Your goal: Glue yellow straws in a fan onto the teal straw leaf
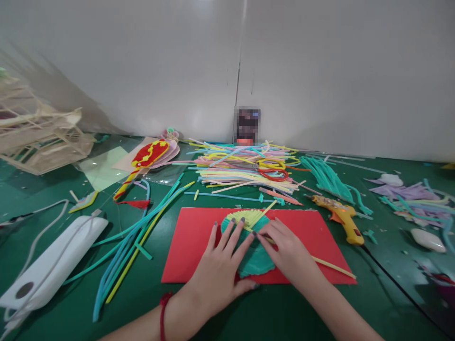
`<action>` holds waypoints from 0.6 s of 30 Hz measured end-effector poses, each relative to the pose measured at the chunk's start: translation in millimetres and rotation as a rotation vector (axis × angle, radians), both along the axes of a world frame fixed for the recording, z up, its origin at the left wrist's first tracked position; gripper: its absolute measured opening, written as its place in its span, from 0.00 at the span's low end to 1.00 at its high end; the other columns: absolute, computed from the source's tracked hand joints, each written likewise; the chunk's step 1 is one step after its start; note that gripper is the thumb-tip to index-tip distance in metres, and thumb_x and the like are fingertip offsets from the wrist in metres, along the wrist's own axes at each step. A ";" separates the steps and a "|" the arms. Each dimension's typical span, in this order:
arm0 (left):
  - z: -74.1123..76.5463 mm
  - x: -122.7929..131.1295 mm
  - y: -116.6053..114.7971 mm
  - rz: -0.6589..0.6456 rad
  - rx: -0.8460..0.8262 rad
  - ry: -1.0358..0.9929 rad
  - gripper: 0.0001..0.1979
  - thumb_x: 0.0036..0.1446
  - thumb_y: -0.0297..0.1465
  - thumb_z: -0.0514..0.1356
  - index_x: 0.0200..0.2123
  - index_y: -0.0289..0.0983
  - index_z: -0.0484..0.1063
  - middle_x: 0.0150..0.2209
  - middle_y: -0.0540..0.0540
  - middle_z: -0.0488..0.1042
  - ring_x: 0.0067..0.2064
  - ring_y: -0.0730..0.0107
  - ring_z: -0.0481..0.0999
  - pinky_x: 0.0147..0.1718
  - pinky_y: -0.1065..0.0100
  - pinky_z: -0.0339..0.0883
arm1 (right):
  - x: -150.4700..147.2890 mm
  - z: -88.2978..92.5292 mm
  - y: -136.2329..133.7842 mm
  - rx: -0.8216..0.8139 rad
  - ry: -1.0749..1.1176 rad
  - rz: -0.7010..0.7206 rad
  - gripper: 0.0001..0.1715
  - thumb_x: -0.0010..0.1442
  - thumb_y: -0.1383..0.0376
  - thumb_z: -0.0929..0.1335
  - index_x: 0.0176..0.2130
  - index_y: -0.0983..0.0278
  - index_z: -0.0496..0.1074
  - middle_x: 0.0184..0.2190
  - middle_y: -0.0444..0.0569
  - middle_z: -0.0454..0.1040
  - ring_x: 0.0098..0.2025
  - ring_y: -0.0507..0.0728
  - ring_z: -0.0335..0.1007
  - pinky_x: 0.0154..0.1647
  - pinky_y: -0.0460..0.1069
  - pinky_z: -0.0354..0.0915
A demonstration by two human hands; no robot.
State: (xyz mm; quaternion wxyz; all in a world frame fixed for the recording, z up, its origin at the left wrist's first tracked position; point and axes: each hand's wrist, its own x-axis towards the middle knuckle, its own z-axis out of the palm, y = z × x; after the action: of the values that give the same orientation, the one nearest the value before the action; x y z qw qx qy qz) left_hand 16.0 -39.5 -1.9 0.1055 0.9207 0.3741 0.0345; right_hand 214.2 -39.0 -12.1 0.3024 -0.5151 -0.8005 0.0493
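Note:
A round teal piece (256,260) made of pipe cleaners lies on a red sheet (194,237) in front of me. Pale yellow pipe cleaners (249,217) cover its upper part side by side. My left hand (222,265) rests flat on the piece with fingers spread, fingertips over the yellow rows. Close beside them, my right hand (284,244) pinches a yellow pipe cleaner (334,267) at the yellow section's lower edge. Its long free end emerges beyond my right wrist, over the red sheet. My fingers hide part of the join.
Behind the sheet is a pile of coloured pipe cleaners (227,176) with red-and-yellow-handled scissors (273,174). A yellow glue gun (343,218) lies right; a white power strip (53,265), loose stems (122,255) and a red fan-shaped craft (149,154) lie left.

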 end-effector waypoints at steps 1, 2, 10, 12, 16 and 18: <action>-0.1 0.1 -0.6 0.004 0.007 -0.003 0.43 0.55 0.54 0.53 0.67 0.41 0.43 0.67 0.36 0.46 0.67 0.44 0.46 0.58 0.38 0.47 | -0.4 0.6 -0.4 0.005 -0.007 -0.005 0.09 0.63 0.70 0.61 0.32 0.61 0.66 0.28 0.46 0.71 0.33 0.55 0.70 0.50 0.56 0.65; 0.0 0.2 -0.9 0.007 0.009 -0.005 0.43 0.55 0.54 0.53 0.67 0.41 0.42 0.67 0.36 0.46 0.67 0.44 0.46 0.58 0.38 0.48 | -0.9 1.6 -0.7 0.016 -0.021 -0.010 0.09 0.63 0.70 0.61 0.31 0.61 0.66 0.28 0.46 0.71 0.33 0.55 0.70 0.51 0.56 0.65; -2.1 -1.4 -1.0 0.013 0.019 0.009 0.44 0.56 0.55 0.51 0.67 0.36 0.43 0.67 0.35 0.46 0.67 0.45 0.45 0.58 0.42 0.50 | -5.4 11.4 -2.1 0.102 -0.122 -0.020 0.12 0.64 0.68 0.60 0.31 0.61 0.68 0.27 0.45 0.74 0.31 0.54 0.71 0.54 0.58 0.58; -4.1 -2.0 -1.2 0.016 0.033 0.002 0.44 0.55 0.55 0.51 0.67 0.36 0.44 0.67 0.35 0.46 0.67 0.46 0.45 0.59 0.43 0.50 | -6.2 11.0 -2.1 0.100 -0.121 -0.020 0.12 0.64 0.68 0.60 0.31 0.61 0.68 0.27 0.45 0.74 0.31 0.54 0.71 0.54 0.57 0.58; -5.2 -2.0 -1.5 0.025 0.052 -0.001 0.44 0.55 0.56 0.50 0.66 0.34 0.46 0.67 0.34 0.46 0.67 0.47 0.44 0.59 0.44 0.49 | -6.2 9.5 -1.1 0.094 -0.115 -0.017 0.12 0.64 0.69 0.60 0.30 0.61 0.68 0.27 0.45 0.75 0.31 0.54 0.71 0.50 0.56 0.60; -4.1 -1.5 -1.4 0.028 0.046 0.008 0.45 0.55 0.57 0.48 0.66 0.32 0.47 0.67 0.33 0.47 0.67 0.45 0.44 0.59 0.44 0.50 | -5.7 9.2 -0.3 0.101 -0.111 -0.008 0.12 0.64 0.69 0.60 0.30 0.61 0.68 0.27 0.45 0.75 0.30 0.54 0.71 0.49 0.55 0.60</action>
State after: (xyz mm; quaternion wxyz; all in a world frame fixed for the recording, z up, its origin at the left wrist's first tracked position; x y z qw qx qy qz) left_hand 14.5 -40.9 -6.0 0.0824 0.9177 0.3865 0.0407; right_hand 208.5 -39.3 -2.9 0.2836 -0.5043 -0.8154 -0.0210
